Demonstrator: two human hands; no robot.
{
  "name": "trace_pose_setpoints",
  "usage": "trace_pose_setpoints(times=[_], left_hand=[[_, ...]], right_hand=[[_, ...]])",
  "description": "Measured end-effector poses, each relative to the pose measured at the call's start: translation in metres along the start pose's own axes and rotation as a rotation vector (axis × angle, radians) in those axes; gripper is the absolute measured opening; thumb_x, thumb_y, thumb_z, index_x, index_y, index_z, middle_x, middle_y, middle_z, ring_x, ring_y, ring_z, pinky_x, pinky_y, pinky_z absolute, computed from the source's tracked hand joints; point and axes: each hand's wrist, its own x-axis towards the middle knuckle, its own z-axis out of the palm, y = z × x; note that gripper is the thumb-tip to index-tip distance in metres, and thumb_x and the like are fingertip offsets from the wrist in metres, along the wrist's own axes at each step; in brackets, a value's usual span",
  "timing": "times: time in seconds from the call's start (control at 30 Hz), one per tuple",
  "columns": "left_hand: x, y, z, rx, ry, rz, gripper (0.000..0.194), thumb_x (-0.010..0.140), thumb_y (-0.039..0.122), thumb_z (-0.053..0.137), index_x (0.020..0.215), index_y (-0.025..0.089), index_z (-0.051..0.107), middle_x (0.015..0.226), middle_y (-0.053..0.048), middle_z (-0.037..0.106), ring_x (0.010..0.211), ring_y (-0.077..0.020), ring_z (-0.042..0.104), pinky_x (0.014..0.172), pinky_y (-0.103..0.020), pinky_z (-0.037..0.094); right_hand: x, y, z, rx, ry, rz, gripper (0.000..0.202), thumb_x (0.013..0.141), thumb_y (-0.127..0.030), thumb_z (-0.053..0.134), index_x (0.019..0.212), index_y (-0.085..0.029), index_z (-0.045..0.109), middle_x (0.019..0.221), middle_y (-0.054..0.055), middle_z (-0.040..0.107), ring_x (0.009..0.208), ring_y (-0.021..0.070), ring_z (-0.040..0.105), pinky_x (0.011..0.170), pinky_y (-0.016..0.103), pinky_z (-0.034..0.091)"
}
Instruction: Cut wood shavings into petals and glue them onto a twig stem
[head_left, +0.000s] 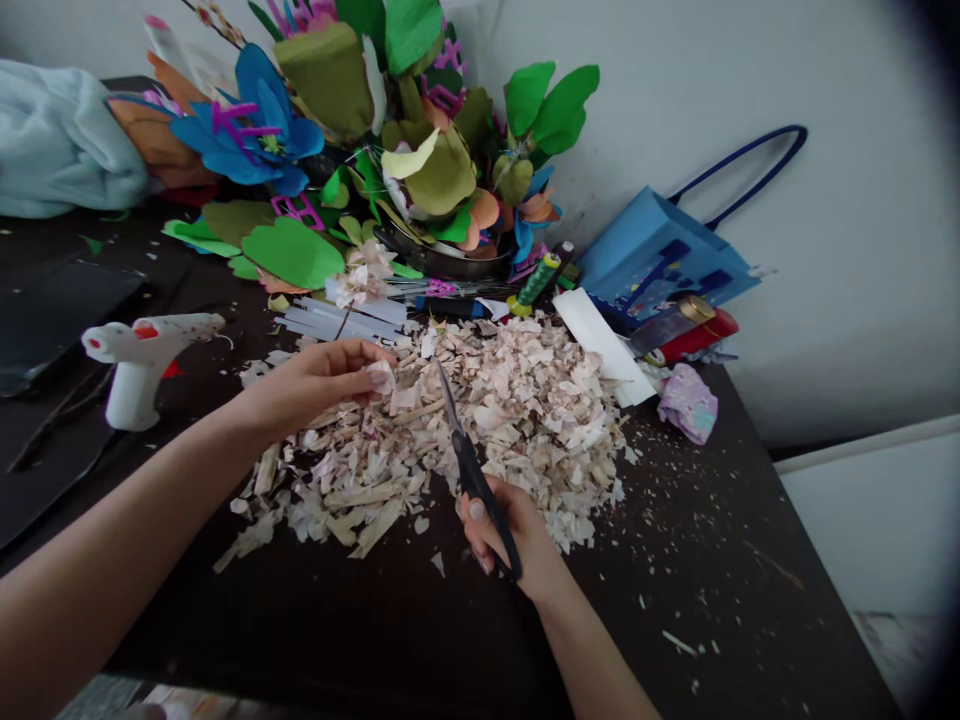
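Observation:
My left hand [322,382] pinches a small pale petal-like scrap [383,376] between thumb and fingers, above the left part of the pile. My right hand [510,530] is wrapped round the black handles of a pair of scissors [472,465]. The blades point up and away, over the middle of the pile, and look closed or nearly so. They are apart from the scrap. Beneath both hands spreads a wide pile of dry, pale pinkish-beige flakes [544,400], with longer straw-like strips [379,525] at its near left edge.
A white glue gun [146,360] stands at left. Behind the pile lie clear glue sticks [345,318], green thread [538,280] and a white strip [604,345]. Colourful felt flowers [435,170] fill the back. A blue bag [660,260] leans on the wall at right.

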Motion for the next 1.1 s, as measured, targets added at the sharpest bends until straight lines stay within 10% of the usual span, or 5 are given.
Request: trace_pose_setpoints(times=[0.1, 0.27, 0.47, 0.8, 1.1], left_hand=[[0.0, -0.002, 0.002, 0.139, 0.017, 0.04, 0.027, 0.079, 0.043, 0.078, 0.091, 0.021, 0.069, 0.076, -0.001, 0.065, 0.064, -0.0128, 0.058, 0.058, -0.023, 0.05], [-0.004, -0.007, 0.019, 0.195, -0.336, 0.091, 0.052, 0.084, 0.034, 0.073, 0.133, 0.024, 0.061, 0.11, -0.011, 0.074, 0.101, -0.0258, 0.071, 0.075, -0.032, 0.059], [-0.001, -0.016, 0.021, 0.634, 0.125, 0.297, 0.029, 0.087, 0.033, 0.063, 0.111, 0.02, 0.071, 0.106, -0.013, 0.072, 0.084, -0.0233, 0.068, 0.072, -0.034, 0.055], [0.002, -0.032, 0.033, 1.086, 0.021, 0.468, 0.027, 0.092, 0.025, 0.047, 0.101, 0.016, 0.07, 0.111, -0.019, 0.069, 0.106, -0.0356, 0.06, 0.093, -0.051, 0.048], [0.006, -0.033, 0.032, 1.045, 0.068, 0.444, 0.028, 0.094, 0.026, 0.043, 0.09, 0.018, 0.07, 0.104, -0.018, 0.071, 0.101, -0.0347, 0.061, 0.092, -0.051, 0.046]], right_hand=[[0.001, -0.001, -0.002, 0.002, 0.033, -0.012, 0.055, 0.076, -0.07, 0.071, 0.072, -0.02, 0.048, 0.046, -0.01, 0.046, 0.033, 0.0045, 0.039, 0.035, 0.017, 0.031], [0.002, -0.001, -0.006, 0.028, 0.083, -0.042, 0.053, 0.079, -0.068, 0.071, 0.073, -0.02, 0.049, 0.047, -0.009, 0.047, 0.034, 0.0048, 0.04, 0.036, 0.017, 0.033], [0.002, -0.002, -0.008, 0.042, 0.081, -0.072, 0.052, 0.08, -0.067, 0.07, 0.073, -0.02, 0.049, 0.047, -0.008, 0.048, 0.033, 0.0054, 0.041, 0.036, 0.018, 0.032], [0.004, -0.001, -0.005, 0.044, 0.074, -0.079, 0.052, 0.08, -0.066, 0.07, 0.073, -0.02, 0.048, 0.048, -0.008, 0.048, 0.034, 0.0059, 0.04, 0.036, 0.019, 0.032], [0.003, -0.002, -0.005, 0.066, 0.064, -0.09, 0.051, 0.079, -0.066, 0.071, 0.072, -0.02, 0.05, 0.047, -0.009, 0.047, 0.034, 0.0058, 0.04, 0.036, 0.019, 0.033]])
